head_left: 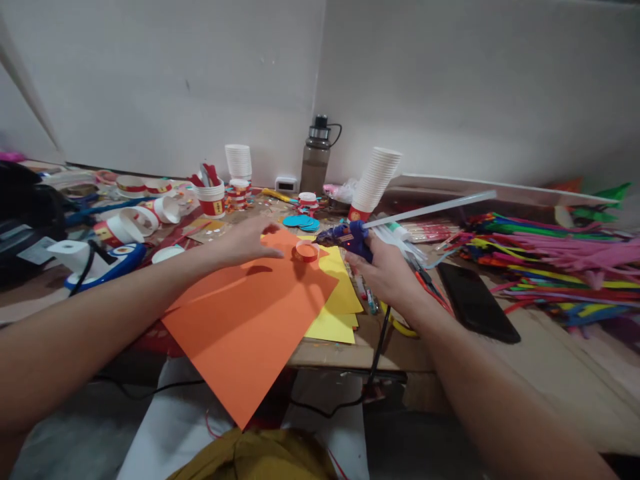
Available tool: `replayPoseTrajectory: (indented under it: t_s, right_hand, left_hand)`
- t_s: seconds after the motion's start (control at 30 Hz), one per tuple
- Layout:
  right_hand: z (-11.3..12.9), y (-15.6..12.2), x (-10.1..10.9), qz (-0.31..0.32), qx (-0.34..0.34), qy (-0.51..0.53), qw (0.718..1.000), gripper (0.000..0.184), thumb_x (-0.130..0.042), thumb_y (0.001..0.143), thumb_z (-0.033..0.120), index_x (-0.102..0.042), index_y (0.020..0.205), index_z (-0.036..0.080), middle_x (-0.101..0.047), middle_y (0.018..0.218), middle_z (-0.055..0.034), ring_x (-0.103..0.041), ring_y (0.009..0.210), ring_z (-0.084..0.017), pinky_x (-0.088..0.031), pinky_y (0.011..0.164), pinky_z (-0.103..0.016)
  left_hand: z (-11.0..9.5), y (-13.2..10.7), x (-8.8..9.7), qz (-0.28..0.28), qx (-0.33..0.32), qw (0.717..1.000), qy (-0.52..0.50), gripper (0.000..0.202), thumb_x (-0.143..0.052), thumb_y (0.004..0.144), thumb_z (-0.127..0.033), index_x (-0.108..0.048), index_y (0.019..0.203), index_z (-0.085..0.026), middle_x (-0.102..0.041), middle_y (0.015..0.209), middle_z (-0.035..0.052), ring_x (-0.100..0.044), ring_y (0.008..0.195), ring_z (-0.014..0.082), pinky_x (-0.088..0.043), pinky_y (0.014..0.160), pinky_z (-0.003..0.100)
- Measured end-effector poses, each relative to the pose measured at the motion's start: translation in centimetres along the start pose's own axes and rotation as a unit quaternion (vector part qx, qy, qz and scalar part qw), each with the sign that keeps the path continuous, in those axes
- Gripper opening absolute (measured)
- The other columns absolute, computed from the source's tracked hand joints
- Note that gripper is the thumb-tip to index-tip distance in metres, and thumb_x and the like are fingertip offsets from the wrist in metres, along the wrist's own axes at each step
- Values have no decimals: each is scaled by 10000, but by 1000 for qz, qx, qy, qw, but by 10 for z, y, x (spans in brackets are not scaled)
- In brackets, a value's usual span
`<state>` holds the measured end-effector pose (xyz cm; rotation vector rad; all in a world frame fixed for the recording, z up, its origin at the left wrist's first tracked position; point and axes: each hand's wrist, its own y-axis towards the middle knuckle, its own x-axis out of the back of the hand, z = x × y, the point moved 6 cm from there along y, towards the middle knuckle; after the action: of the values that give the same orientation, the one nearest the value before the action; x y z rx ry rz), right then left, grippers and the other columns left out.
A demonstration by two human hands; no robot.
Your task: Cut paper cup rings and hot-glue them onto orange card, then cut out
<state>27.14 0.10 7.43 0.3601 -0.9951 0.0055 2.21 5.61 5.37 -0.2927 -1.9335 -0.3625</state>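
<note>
On a cluttered worktable [540,373], orange paper [245,327] overlaps yellow sheets [340,323]. A blue hot-glue gun [358,236] is clasped in the right hand [384,268]; the empty left hand [250,241] hovers, thumb and fingers apart. Between them, a paper-cup ring [307,253] sits on the orange paper near the nozzle [323,238]. Steadying the ring, fingers clear of the nozzle, likely helps.

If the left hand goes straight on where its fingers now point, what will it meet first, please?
Most likely the small red ring, seen against the orange sheet just ahead of the left hand. Height is unclear from this one view, so the hand could pass above it.
</note>
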Motion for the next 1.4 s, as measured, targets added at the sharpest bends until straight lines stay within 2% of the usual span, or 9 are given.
replayPoseTrajectory:
  t_s: [0.13, 0.33, 0.5, 0.67, 0.83, 0.93, 1.13, 1.27, 1.4]
  right_hand:
    - [-3, 0, -2, 5, -15, -22, 1000, 272, -541, 865, 342, -603, 1064, 167, -689, 870, -78, -606, 752, -216, -445, 663, -315]
    - [-7, 1, -3, 2, 1, -6, 1000, 285, -544, 859, 301, -598, 1102, 162, -705, 971, -100, -625, 837, -231, -456, 735, -335]
    - [-8, 1, -4, -4, -2, -6, 1000, 290, -543, 858, 308, -606, 1095, 155, -708, 946, -101, -627, 813, -231, -452, 703, -325]
    - [-5, 2, -10, 12, -14, -63, 998, 309, -529, 867, 328, -597, 1121, 166, -703, 922, -105, -636, 814, -253, -446, 693, -330]
    - [-2, 7, -15, 23, -2, -112, 993, 311, -490, 899, 353, -585, 1122, 159, -698, 976, -130, -642, 866, -266, -442, 703, -329]
    - [-4, 12, -18, 25, -3, -156, 987, 325, -475, 910, 354, -571, 1139, 144, -701, 976, -144, -644, 861, -283, -437, 695, -340]
    - [1, 19, -27, 36, 38, -200, 978, 320, -454, 928, 332, -578, 1145, 131, -683, 1081, -165, -630, 972, -307, -451, 787, -366]
    - [4, 22, -32, 43, 49, -206, 976, 335, -456, 930, 311, -569, 1185, 125, -655, 1180, -173, -606, 1061, -311, -454, 853, -381]
    - [4, 25, -36, 53, 43, -221, 973, 339, -458, 931, 299, -561, 1202, 125, -660, 1179, -167, -606, 1075, -314, -451, 875, -388]
  left_hand:
    - [-23, 28, -32, 36, -50, 994, -85, 820, -756, 657, -453, -469, 1369, -167, -514, 1421, 140, -498, 1285, 297, -397, 1055, 390]
    - [-23, 46, -59, 34, -70, 975, -207, 852, -759, 661, -392, -419, 1412, -177, -520, 1426, 127, -515, 1288, 264, -425, 1048, 370]
    - [-20, 48, -63, 24, -93, 971, -218, 834, -762, 667, -429, -439, 1391, -173, -543, 1402, 127, -524, 1279, 253, -404, 1067, 370]
    - [-23, 46, -62, 28, -94, 966, -238, 860, -768, 657, -400, -422, 1412, -173, -499, 1447, 117, -496, 1305, 245, -390, 1081, 354]
    - [-22, 45, -65, 40, -75, 955, -286, 894, -779, 633, -358, -404, 1418, -153, -602, 1320, 126, -578, 1209, 245, -441, 1021, 348]
    - [-21, 48, -67, 35, -88, 948, -305, 915, -799, 612, -360, -411, 1411, -142, -609, 1306, 134, -582, 1201, 251, -442, 1018, 362]
    - [-18, 51, -70, 26, -85, 941, -327, 909, -829, 578, -339, -449, 1379, -138, -605, 1306, 160, -576, 1207, 289, -440, 1017, 404]
    - [-21, 49, -68, 29, -85, 943, -320, 875, -821, 595, -300, -450, 1374, -150, -590, 1330, 147, -571, 1215, 276, -443, 1017, 388]
    - [-22, 49, -67, 25, -95, 942, -322, 854, -808, 616, -277, -447, 1378, -138, -603, 1317, 137, -578, 1201, 258, -451, 1006, 371]
